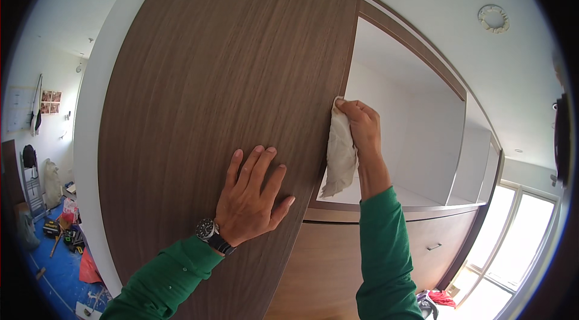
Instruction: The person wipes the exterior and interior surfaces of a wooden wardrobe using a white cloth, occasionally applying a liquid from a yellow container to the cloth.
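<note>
A tall brown wood-grain panel (199, 79) fills the left and middle of the view. My left hand (250, 199) lies flat on it with the fingers spread, a dark watch (208, 232) on the wrist. My right hand (362, 124) pinches a whitish cloth (342, 157) at the panel's right edge. The cloth hangs down along that edge, beside the white-lined open cabinet (416, 133). Both sleeves are green.
Below the open cabinet is a lighter wooden front with a small handle (434, 246). A bright window (506, 235) stands at far right. At far left, tools (72, 238) and bags lie on a blue floor covering (42, 260). A round fitting (493, 18) is on the ceiling.
</note>
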Demonstrator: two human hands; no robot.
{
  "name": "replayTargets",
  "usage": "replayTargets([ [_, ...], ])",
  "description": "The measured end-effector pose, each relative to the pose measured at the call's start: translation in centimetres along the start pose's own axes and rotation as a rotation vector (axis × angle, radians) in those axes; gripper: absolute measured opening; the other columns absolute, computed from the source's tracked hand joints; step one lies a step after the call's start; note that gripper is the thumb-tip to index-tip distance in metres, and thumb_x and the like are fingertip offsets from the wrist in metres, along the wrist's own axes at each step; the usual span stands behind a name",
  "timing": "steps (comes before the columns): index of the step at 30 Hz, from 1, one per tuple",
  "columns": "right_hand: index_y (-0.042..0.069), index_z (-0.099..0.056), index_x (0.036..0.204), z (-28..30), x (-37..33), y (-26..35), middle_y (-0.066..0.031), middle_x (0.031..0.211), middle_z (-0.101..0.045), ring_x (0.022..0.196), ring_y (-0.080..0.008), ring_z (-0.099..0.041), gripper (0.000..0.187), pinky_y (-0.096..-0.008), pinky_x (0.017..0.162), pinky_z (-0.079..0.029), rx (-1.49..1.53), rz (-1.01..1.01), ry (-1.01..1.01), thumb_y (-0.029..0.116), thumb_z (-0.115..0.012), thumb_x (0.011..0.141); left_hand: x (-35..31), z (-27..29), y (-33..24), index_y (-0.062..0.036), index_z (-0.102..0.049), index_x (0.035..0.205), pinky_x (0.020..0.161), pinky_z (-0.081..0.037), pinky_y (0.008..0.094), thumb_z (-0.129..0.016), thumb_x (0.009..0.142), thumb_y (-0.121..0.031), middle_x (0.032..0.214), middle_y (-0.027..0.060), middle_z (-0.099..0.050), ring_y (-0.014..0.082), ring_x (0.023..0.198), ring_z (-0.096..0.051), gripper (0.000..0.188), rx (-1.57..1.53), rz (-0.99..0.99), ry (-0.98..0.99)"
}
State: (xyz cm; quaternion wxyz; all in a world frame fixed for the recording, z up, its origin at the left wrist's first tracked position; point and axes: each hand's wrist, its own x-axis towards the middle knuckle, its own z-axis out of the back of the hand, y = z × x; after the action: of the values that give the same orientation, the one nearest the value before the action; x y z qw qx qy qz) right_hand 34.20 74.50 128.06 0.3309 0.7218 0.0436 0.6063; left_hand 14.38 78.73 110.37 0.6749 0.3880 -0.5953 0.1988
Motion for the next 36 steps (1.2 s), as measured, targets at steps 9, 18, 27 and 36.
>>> replayTargets([
  [9, -0.001, -0.068, 0.081, -0.2, 0.5, 0.3, -0.002, 0.072, -0.062, 0.065, -0.0106, -0.055, 0.023, -0.0279, 0.06, -0.045, -0.007, 0.028, -0.005, 0.021, -0.072, 0.087, 0.1, 0.0, 0.0, -0.0049, -0.062, 0.126, 0.119, -0.027, 0.0604, -0.072, 0.089, -0.044, 0.146, 0.0222, -0.048, 0.0404, 0.139, -0.044, 0.055, -0.014, 0.003, 0.003],
  [18, -0.004, -0.068, 0.083, -0.6, 0.3, 0.5, -0.0048, 0.074, -0.062, 0.065, -0.012, -0.056, 0.025, -0.0286, 0.061, -0.046, -0.045, 0.056, -0.036, 0.021, -0.071, 0.087, 0.0, 0.0, 0.1, -0.0039, -0.061, 0.127, 0.119, -0.027, 0.0603, -0.073, 0.088, -0.042, 0.146, 0.0226, -0.048, 0.041, 0.139, -0.044, 0.056, -0.023, -0.005, -0.007],
  [27, -0.005, -0.068, 0.085, -0.4, -0.1, -0.3, -0.0051, 0.075, -0.063, 0.069, -0.0135, -0.058, 0.025, -0.0299, 0.063, -0.047, -0.045, 0.095, -0.021, 0.02, -0.07, 0.088, -0.1, -0.1, 0.1, -0.004, -0.06, 0.127, 0.118, -0.028, 0.0603, -0.073, 0.088, -0.042, 0.147, 0.0226, -0.048, 0.0407, 0.139, -0.044, 0.056, -0.032, -0.011, -0.01],
  [36, 0.0, -0.069, 0.081, 0.1, 0.4, -1.1, -0.0033, 0.075, -0.064, 0.065, -0.0114, -0.056, 0.023, -0.0278, 0.061, -0.046, -0.075, 0.119, -0.004, 0.021, -0.073, 0.087, -0.1, 0.1, 0.3, -0.0044, -0.061, 0.127, 0.119, -0.027, 0.06, -0.072, 0.089, -0.044, 0.146, 0.0227, -0.048, 0.0407, 0.139, -0.045, 0.055, -0.022, -0.008, -0.008],
])
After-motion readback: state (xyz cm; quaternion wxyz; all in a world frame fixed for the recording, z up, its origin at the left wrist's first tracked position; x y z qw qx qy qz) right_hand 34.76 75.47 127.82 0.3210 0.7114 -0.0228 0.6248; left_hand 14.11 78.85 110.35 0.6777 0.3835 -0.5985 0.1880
